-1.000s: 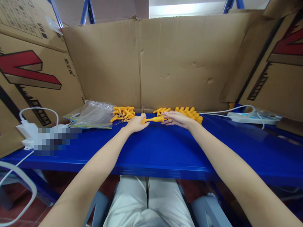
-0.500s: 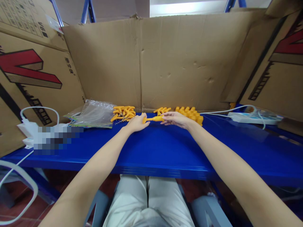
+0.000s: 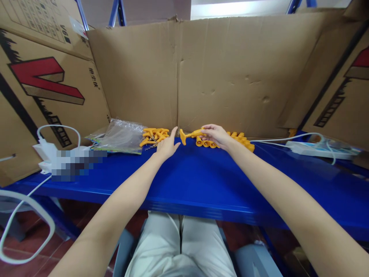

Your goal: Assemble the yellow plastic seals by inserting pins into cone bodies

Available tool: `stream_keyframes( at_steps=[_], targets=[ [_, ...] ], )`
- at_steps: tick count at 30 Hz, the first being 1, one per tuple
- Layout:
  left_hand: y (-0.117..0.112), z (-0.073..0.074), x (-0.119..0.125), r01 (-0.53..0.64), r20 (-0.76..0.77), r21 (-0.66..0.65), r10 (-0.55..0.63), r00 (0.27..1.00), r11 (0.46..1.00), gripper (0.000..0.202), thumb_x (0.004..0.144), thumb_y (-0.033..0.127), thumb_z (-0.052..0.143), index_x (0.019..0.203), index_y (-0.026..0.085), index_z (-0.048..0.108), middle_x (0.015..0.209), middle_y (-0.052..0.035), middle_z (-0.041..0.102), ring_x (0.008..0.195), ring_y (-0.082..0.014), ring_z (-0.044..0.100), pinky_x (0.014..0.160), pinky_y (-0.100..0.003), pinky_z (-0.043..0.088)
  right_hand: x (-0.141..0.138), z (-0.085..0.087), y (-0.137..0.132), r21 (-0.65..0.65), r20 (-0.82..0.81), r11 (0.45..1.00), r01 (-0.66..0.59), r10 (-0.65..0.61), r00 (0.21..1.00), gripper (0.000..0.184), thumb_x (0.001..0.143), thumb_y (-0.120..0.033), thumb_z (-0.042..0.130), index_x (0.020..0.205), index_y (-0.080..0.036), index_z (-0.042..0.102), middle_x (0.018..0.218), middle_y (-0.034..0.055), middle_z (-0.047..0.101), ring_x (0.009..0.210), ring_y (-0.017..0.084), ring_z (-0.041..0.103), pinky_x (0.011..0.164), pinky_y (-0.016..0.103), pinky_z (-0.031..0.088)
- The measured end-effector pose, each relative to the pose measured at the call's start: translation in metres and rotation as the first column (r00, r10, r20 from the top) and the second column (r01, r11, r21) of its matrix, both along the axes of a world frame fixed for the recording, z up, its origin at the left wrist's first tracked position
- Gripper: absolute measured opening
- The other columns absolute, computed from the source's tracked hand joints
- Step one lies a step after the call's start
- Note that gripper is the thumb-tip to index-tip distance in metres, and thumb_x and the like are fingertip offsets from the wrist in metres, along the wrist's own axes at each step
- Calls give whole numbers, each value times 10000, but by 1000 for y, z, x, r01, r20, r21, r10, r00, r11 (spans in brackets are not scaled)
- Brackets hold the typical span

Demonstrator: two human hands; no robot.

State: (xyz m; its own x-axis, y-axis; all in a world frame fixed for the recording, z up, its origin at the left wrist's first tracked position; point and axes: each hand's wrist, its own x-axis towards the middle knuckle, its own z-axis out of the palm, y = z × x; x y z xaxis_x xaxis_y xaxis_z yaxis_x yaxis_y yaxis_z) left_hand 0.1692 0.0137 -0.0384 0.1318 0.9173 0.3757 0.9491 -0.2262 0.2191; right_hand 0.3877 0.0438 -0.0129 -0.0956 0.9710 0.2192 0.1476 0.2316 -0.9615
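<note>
My right hand (image 3: 216, 134) is closed around one end of a yellow plastic piece (image 3: 193, 134), which has a T-shaped handle at its left end and a narrow shaft. My left hand (image 3: 167, 147) is just left of that handle, apart from it, with thumb and fingers spread and nothing in it. Beside the left hand lies a pile of yellow T-shaped handles (image 3: 155, 133) with small dark chains among them. Below and behind the right hand are several yellow cup-shaped pieces (image 3: 206, 143), some with round open ends facing me; the hand partly covers them.
Clear plastic bags (image 3: 121, 135) lie left of the handles. White plugs and a charger (image 3: 47, 152) sit at the far left, and a white power strip (image 3: 319, 149) with cables at the right. Cardboard walls (image 3: 230, 77) surround the blue table (image 3: 198, 184) at back and sides.
My left hand has let go of the handle end and opened. My right hand keeps the yellow piece and has moved it back and up. The camera view has shifted slightly left.
</note>
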Motion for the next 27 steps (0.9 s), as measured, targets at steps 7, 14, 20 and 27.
stream_keyframes(
  at_steps=[7,14,20,27],
  targets=[
    [3,0,-4,-108,-3,-23,108,994,994,702,875,339,471,1494,183,177,1127,-173,662,1072,-305,623,911,-415,457,-29,-21,28,512,681,859,-30,-385,623,285,872,-152,500,1157,-173,505,1175,130,598,1077,243,565,914,403,452],
    [1,1,-2,-69,-30,-30,68,997,997,644,865,340,467,1455,172,272,1150,-165,659,1088,-302,614,913,-400,455,-50,-38,26,437,888,811,-389,-458,42,359,921,-61,290,1150,-116,561,1183,194,577,1048,276,551,869,383,399],
    [3,-1,-3,-63,-44,-29,62,997,998,627,858,341,478,1437,175,305,1138,-165,660,1074,-302,621,906,-403,456,-54,-36,27,420,900,837,-351,-434,42,372,914,-45,318,1164,-116,585,1153,202,601,1085,283,559,909,414,393],
    [2,0,-2,-54,-60,-42,52,997,998,599,855,352,477,1415,186,343,1124,-157,667,1073,-297,626,887,-395,467,-53,-30,34,297,953,930,-216,-276,124,359,810,-61,506,1115,-183,648,1244,166,602,1163,339,550,960,529,388]
  ],
)
